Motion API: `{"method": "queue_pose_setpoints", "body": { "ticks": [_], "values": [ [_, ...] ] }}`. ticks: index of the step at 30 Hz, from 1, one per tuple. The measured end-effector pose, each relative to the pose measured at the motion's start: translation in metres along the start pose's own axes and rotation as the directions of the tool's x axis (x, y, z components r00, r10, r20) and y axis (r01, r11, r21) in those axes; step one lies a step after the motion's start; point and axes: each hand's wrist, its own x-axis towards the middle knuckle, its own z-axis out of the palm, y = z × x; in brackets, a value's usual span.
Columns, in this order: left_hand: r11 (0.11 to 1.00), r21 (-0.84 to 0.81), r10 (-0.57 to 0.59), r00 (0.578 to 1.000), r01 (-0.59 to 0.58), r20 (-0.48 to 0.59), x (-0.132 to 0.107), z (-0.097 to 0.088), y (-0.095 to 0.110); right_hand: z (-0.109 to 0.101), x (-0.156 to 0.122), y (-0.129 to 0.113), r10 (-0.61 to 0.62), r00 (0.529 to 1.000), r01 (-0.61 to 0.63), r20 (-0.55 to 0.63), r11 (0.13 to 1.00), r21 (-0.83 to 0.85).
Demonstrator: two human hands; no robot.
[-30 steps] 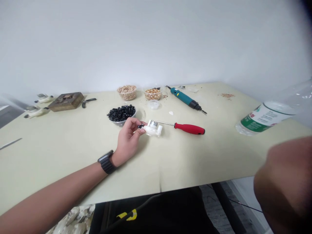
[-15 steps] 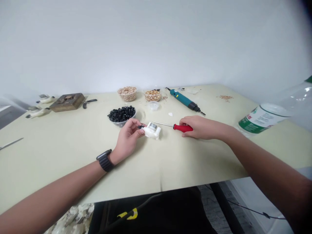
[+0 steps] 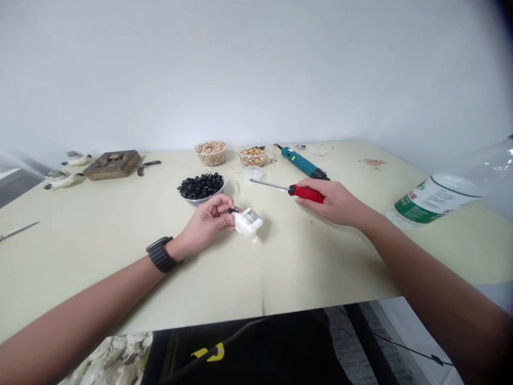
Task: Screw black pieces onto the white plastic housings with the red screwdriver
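My left hand (image 3: 208, 219), with a dark watch on its wrist, pinches the black end of a white plastic part (image 3: 247, 222). A grey piece shows on top of that part, whose exact kind I cannot tell. My right hand (image 3: 332, 201) is closed round the red handle of a screwdriver (image 3: 308, 193). The metal shaft points left, its tip apart from the white part and above it in the view. Just beyond my left hand stands a clear bowl of small black pieces (image 3: 200, 187).
Behind are two tubs of small metal pieces (image 3: 211, 153) (image 3: 252, 156) and a teal electric screwdriver (image 3: 301, 161). A plastic bottle (image 3: 433, 199) lies tilted at right. At left sit a brown block (image 3: 112, 164), black-handled pliers (image 3: 147, 167) and two similar white parts (image 3: 62, 181).
The screwdriver has lifted away from the white part, up and slightly right with my right hand. My left hand has shifted a little and the white part has turned.
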Motion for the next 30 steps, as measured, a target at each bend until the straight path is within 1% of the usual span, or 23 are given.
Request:
{"method": "queue_pose_setpoints", "body": {
  "ticks": [4,7,10,15,24,30],
  "values": [
    [0.993,-0.052,-0.099,0.99,0.105,0.096,-0.001,-0.003,0.001,0.008,0.0,0.002,-0.137,0.991,0.137,-0.006,0.99,-0.028],
    [0.987,-0.09,-0.117,0.982,0.131,0.15,-0.002,-0.004,0.0,0.012,0.0,0.002,-0.24,0.97,0.238,-0.025,0.968,-0.083],
    [0.983,-0.11,-0.125,0.975,0.147,0.183,-0.002,-0.005,-0.001,0.014,0.0,0.001,-0.283,0.957,0.273,-0.068,0.954,-0.124],
    [0.982,-0.112,-0.132,0.974,0.154,0.184,-0.003,-0.006,-0.003,0.015,-0.001,-0.001,-0.301,0.949,0.288,-0.095,0.948,-0.133],
    [0.981,-0.125,-0.124,0.971,0.151,0.203,-0.004,-0.004,0.001,0.018,-0.001,-0.004,-0.315,0.945,0.305,-0.094,0.946,-0.108],
    [0.98,-0.113,-0.137,0.971,0.161,0.197,-0.004,-0.005,0.0,0.017,0.0,-0.006,-0.28,0.957,0.274,-0.069,0.958,-0.083]
  ]
}}
